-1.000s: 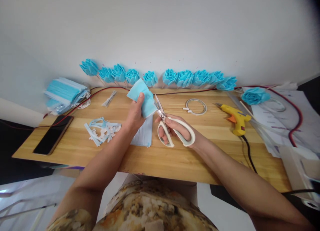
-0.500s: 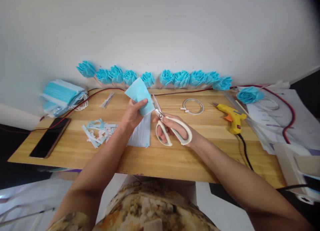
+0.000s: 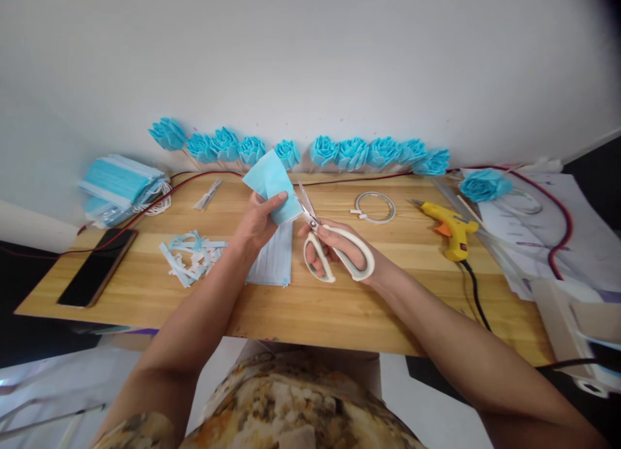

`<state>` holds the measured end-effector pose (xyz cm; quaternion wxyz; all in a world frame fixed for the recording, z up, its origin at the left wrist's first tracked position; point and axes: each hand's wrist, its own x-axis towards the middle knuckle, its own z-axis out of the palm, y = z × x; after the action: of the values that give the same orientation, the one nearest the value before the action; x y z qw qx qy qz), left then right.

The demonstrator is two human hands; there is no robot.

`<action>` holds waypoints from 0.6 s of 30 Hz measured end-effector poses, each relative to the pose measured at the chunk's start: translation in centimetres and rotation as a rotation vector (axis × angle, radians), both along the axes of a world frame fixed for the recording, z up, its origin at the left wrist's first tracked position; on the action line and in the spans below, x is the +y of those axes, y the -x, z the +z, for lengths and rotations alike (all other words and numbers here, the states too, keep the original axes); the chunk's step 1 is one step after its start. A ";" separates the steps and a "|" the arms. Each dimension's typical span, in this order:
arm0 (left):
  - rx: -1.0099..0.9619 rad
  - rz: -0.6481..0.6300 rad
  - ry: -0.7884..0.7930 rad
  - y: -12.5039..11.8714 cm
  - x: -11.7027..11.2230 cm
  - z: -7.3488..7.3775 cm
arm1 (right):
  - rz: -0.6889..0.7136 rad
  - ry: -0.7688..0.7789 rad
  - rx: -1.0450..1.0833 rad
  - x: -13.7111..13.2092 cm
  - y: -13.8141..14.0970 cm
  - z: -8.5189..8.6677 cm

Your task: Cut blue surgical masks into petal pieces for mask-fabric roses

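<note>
Pinched between the thumb and fingers of my left hand (image 3: 262, 219) is a folded piece of light blue mask fabric (image 3: 270, 179), raised above the table. My right hand (image 3: 339, 245) has its fingers through the cream handles of a pair of scissors (image 3: 358, 258). The blades are parted a little and lie by the fabric's lower right edge; whether they touch it I cannot tell. Beneath my left hand a pale pleated face mask (image 3: 270, 261) lies flat on the table, partly hidden. Left of my forearm is a small heap of cut strips and scraps (image 3: 187, 258).
Blue fabric flowers (image 3: 352, 153) line the wall; another flower (image 3: 485, 185) lies on papers at right. A yellow glue gun (image 3: 453, 229) and a tape roll (image 3: 392, 209) sit right. At left are stacked masks (image 3: 121, 180), a phone (image 3: 97, 268), white sticks (image 3: 208, 195) and a red-black cable (image 3: 194, 177).
The scissors and my right hand have shifted very slightly to the right. My left hand and the fabric are almost still.
</note>
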<state>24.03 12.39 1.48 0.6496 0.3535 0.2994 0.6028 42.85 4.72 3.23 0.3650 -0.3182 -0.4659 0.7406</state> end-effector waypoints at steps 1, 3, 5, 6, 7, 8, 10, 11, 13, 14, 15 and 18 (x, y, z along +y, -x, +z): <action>0.000 -0.005 0.003 0.0 0.0 0.0 | 0.001 0.001 0.001 0.0 0.0 0.0; -0.002 -0.014 0.014 -0.1 -0.1 0.0 | 0.003 0.006 -0.001 0.0 0.0 0.1; 0.001 -0.021 0.020 -0.1 -0.1 0.0 | 0.003 0.011 -0.006 0.0 0.1 0.2; 0.005 -0.022 0.017 -0.1 -0.2 0.0 | 0.002 0.015 -0.009 0.0 0.1 0.2; 0.009 -0.023 0.013 -0.1 -0.2 0.0 | 0.003 0.017 -0.010 0.0 0.1 0.1; 0.011 -0.020 0.009 0.0 -0.2 0.0 | 0.005 0.019 -0.010 0.0 0.0 0.1; 0.010 -0.011 0.010 0.0 -0.2 0.0 | 0.007 0.016 -0.003 0.0 0.0 0.0; 0.010 -0.008 0.016 0.0 -0.1 -0.1 | 0.005 0.013 0.002 0.0 -0.1 0.0; 0.013 -0.007 0.032 0.0 -0.1 -0.1 | -0.002 0.007 0.011 0.0 -0.1 -0.1; 0.015 -0.008 0.037 0.0 -0.1 -0.1 | -0.005 0.007 0.012 0.0 -0.1 -0.1; 0.016 -0.007 0.038 0.0 -0.1 -0.1 | -0.005 0.007 0.010 0.0 -0.1 -0.1; 0.014 -0.008 0.036 -0.1 -0.2 0.1 | 0.000 0.010 0.006 0.0 0.0 0.0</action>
<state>24.13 12.19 1.53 0.6562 0.3471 0.3132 0.5923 42.87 4.73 3.24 0.3649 -0.3178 -0.4609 0.7439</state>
